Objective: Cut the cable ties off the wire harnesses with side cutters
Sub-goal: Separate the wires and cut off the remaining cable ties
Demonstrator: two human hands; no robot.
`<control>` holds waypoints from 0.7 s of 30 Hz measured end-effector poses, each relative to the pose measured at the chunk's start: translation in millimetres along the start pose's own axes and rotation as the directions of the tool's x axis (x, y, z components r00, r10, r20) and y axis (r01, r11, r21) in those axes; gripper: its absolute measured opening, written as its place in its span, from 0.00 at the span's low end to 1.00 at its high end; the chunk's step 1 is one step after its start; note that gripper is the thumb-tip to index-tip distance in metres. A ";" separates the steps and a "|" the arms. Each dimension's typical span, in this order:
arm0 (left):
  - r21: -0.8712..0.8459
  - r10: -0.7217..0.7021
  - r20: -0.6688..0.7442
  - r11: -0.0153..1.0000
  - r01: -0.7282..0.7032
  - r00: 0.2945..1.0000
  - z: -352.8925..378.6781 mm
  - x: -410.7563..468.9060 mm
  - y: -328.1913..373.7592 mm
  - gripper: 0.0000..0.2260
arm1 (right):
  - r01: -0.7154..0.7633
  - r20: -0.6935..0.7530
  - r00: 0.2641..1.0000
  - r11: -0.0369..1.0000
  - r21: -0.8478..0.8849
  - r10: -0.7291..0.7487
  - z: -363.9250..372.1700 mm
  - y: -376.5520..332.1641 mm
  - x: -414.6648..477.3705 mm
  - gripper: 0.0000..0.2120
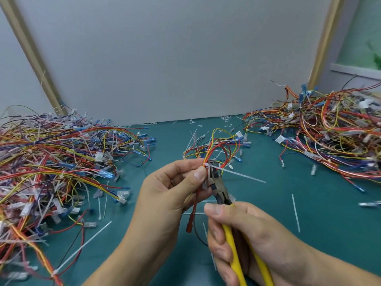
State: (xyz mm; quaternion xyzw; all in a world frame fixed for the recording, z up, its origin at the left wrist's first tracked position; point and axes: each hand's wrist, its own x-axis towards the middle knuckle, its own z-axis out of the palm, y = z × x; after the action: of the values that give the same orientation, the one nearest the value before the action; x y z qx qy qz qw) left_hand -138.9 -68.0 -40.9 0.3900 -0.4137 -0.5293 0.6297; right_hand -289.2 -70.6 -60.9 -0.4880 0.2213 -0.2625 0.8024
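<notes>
My left hand (171, 187) pinches a small wire harness (218, 148) of red, yellow and orange wires just above the green table. A white cable tie (241, 175) wraps the bundle at my fingertips, and its long tail sticks out to the right. My right hand (243, 238) grips the yellow handles of the side cutters (219, 189). The dark jaws of the cutters sit at the tie's head, right beside my left thumb. A red connector hangs from the harness below my left hand.
A big heap of tied harnesses (53, 162) fills the left of the green table (309, 213). Another heap (329, 129) lies at the right rear. Cut white tie pieces (295, 212) are scattered over the mat. A grey wall stands behind.
</notes>
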 end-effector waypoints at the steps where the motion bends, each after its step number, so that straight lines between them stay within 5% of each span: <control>1: 0.004 0.000 0.003 1.000 0.000 1.000 0.3 -0.3 0.0 0.09 | 0.000 -0.003 1.000 1.000 -0.003 0.000 -0.1 0.5 -0.2 0.18; 21: 0.020 0.021 0.041 1.000 -0.022 0.999 -1.0 0.2 -4.2 0.08 | -0.006 -0.088 0.996 0.999 -0.051 0.001 5.4 -1.0 -5.0 0.15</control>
State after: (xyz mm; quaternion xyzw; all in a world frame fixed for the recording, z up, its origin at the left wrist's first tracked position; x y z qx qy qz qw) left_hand -139.4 -68.8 -45.2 0.3809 -0.4361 -0.5261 0.6229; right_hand -290.0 -64.2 -57.2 -0.4958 0.2641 -0.2767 0.7797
